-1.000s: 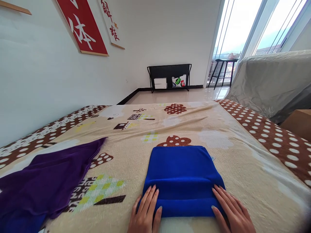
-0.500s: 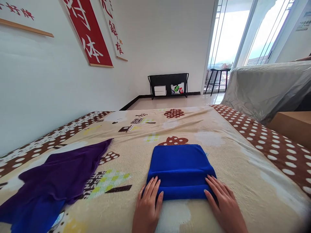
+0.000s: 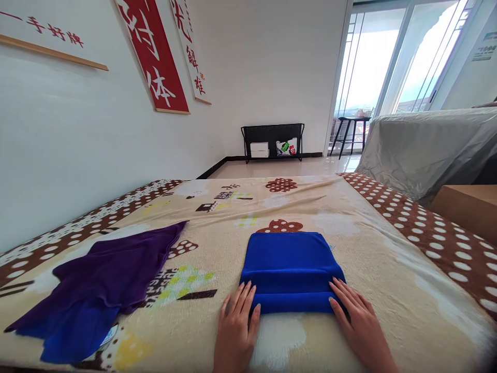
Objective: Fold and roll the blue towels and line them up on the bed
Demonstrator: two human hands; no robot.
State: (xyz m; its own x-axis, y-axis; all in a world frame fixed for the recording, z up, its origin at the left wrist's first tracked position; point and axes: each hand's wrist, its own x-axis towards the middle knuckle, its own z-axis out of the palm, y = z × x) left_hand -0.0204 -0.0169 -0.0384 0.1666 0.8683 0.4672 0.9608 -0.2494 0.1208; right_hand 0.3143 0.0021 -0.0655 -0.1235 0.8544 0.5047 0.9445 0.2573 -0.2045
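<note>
In the head view, a folded blue towel (image 3: 292, 269) lies flat on the bed (image 3: 388, 269), near the middle of the near part, over a beige blanket with brown spotted borders. The left hand (image 3: 237, 324) rests palm down at the towel's near left corner, fingers spread and straight, their tips touching the blue edge; it grips nothing. The right hand (image 3: 355, 321) lies the same way at the near right corner, fingers open and flat, tips on the cloth. Both wrists are cut off by the lower edge of the picture, so the arms are out of sight. A low ridge crosses the towel near the hands, probably a folded layer, though the soft pile makes that hard to read. To the left, well apart from the towel, a loose purple cloth (image 3: 116, 269) sprawls over a second blue cloth (image 3: 73, 331), which hides most of a small pale thing beneath its near right edge. Far off stand a black rack (image 3: 272, 141) against the wall and a grey covered sofa (image 3: 427, 145) on the right, partly cut by the frame.
</note>
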